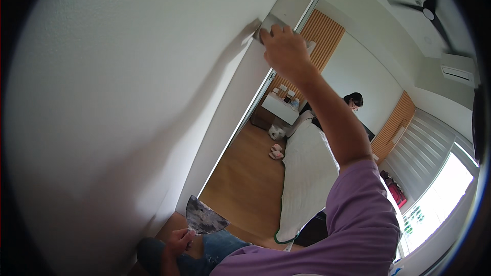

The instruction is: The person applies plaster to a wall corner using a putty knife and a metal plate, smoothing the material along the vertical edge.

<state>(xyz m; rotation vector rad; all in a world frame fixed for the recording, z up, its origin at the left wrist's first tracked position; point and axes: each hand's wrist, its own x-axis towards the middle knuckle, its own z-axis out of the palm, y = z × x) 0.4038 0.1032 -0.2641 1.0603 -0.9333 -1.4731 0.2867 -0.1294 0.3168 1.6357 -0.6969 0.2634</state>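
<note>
At the lower edge, my left hand (177, 242) is closed around the handle of a putty knife (203, 218). Its wide, fan-shaped blade points up and is mottled with grey and dark smears. My right arm, in a purple sleeve, reaches high to the corner edge of the white wall (128, 71). There my right hand (284, 50) grips a flat greyish tool (274, 21) against the narrow end face of the wall (232, 102). The fingers cover much of this tool, so its exact kind is unclear.
Beyond the wall end lies a bedroom with a bed (306, 174). A person (353, 100) is behind it. Slippers (276, 152) and a white bag (276, 132) are on the wooden floor (245, 174) near a white bedside cabinet (280, 108). A ceiling fan (428, 13) hangs above.
</note>
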